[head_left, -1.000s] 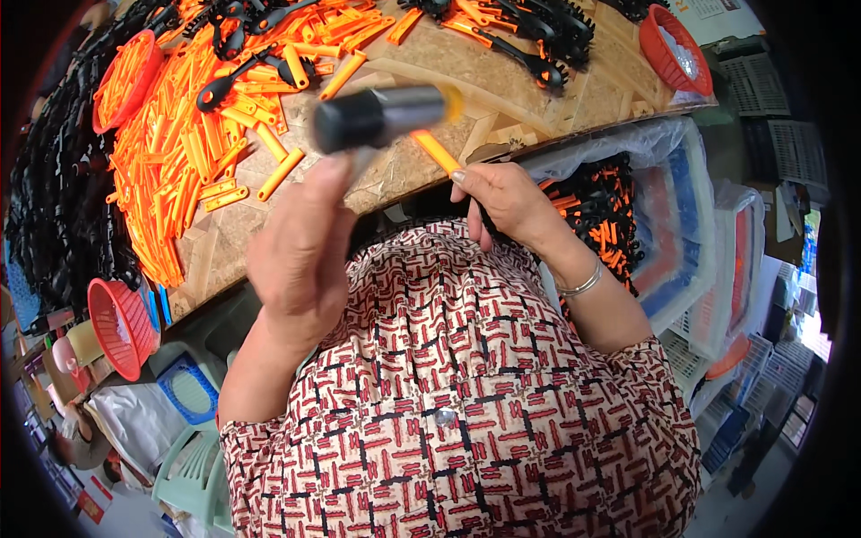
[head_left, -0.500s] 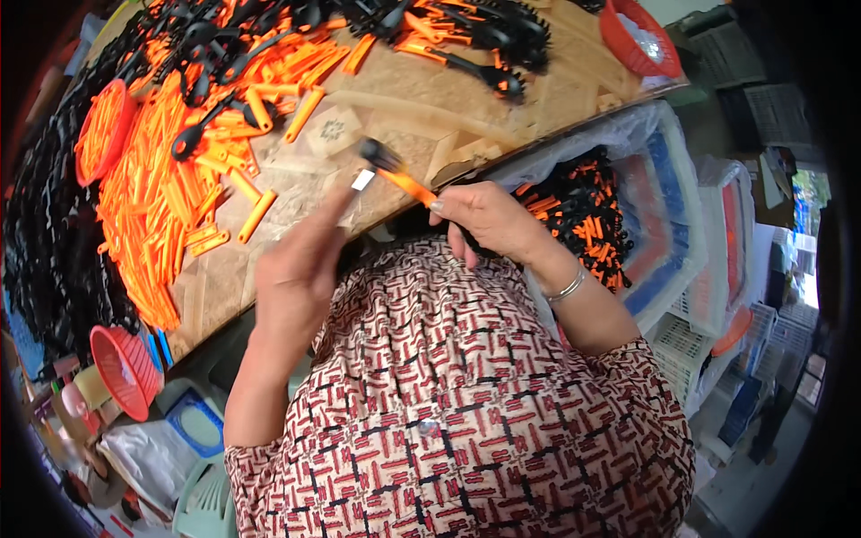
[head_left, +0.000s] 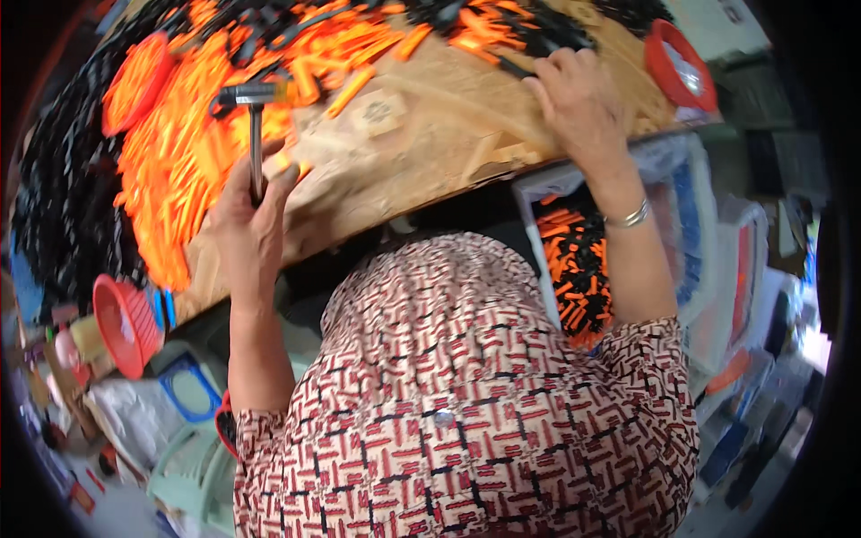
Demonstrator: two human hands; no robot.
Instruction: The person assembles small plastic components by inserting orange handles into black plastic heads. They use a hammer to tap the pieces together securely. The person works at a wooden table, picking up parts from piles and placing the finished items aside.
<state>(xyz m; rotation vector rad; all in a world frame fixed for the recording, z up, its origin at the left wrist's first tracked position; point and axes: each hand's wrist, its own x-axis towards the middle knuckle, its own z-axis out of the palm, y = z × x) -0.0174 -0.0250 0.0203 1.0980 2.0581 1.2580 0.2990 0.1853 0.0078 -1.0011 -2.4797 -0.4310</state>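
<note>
My left hand (head_left: 249,211) is closed round the dark grip of a small hammer (head_left: 256,134), held upright over the near left of the table. The hammer has a metal shaft and a dark cylindrical head with an orange end. At the far edge of the bare table area, my right hand (head_left: 583,103) has its fingers curled at a black kitchen utensil (head_left: 516,68). Only part of the utensil's handle shows; the hand hides the rest. Loose orange handles (head_left: 175,179) lie heaped beside my left hand.
Black utensil parts (head_left: 67,215) pile up along the left. Red baskets (head_left: 679,67) stand at the table's corners, one filled with orange pieces (head_left: 139,81). A plastic-lined bin (head_left: 569,260) of black and orange pieces sits below the table's front edge (head_left: 466,184).
My right hand has gone from near my body to the far side, no longer holding the orange-handled piece. My left hand has drawn left, the hammer now upright. The view has shifted slightly.
</note>
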